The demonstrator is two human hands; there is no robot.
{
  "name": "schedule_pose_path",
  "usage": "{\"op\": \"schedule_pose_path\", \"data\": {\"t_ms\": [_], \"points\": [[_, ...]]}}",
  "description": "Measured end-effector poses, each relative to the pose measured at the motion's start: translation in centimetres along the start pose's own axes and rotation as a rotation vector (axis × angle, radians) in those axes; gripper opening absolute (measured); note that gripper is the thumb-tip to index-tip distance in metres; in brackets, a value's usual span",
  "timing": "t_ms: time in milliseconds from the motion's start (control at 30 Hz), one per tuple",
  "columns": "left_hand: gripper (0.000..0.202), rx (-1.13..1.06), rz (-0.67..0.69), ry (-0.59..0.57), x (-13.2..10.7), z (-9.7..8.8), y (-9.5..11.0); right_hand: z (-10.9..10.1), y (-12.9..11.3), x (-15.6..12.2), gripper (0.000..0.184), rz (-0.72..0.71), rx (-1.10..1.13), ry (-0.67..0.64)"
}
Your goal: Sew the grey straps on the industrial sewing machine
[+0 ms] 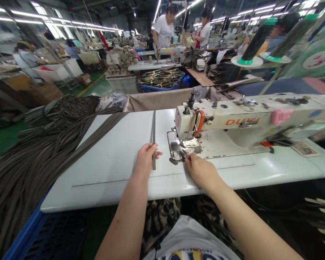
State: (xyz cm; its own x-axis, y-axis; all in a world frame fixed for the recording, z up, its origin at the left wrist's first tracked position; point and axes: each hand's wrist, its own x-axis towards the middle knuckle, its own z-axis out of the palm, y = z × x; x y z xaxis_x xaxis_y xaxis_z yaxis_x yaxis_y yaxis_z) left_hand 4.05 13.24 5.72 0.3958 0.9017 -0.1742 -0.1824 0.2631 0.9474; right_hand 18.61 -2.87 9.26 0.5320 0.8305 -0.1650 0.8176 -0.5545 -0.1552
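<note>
Head view: the left hand (145, 156) pinches a strap (154, 126) on the counter (108, 151), left of the sewing machine (191, 121); whether the right hand's (202, 168) grip holds anything, I cannot tell. Slipping forward mid-stitch, it could be pricked.

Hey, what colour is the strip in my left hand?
The strip is dull grey-brown, showing best in the head view.

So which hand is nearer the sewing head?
Right. The right hand is by the sewing head, on the near side; the left hand is farther left, holding a strip.
</note>
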Motion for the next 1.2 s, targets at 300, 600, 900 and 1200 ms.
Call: {"op": "schedule_pose_path", "data": {"t_ms": [300, 600, 900, 1200], "points": [[0.053, -0.001, 0.062, -0.003, -1.0, -0.7, 0.0, -0.1, -2.9, 1.2, 0.044, 0.034, -0.168, 0.039], [0.051, -0.051, 0.064, -0.078, -1.2, -0.4, -0.1, -0.3, -2.7, 3.2, 0.042, 0.002, -0.141, 0.029], [0.042, -0.136, 0.017, -0.148, -1.6, -0.1, 0.6, -0.1, 0.9, 1.3, 0.031, -0.411, 0.099, 0.032], [0.040, -0.058, -0.031, -0.255, -4.6, -0.7, -0.6, 0.8, 3.3, -0.4, 0.033, -0.389, 0.768, 0.036]]}}
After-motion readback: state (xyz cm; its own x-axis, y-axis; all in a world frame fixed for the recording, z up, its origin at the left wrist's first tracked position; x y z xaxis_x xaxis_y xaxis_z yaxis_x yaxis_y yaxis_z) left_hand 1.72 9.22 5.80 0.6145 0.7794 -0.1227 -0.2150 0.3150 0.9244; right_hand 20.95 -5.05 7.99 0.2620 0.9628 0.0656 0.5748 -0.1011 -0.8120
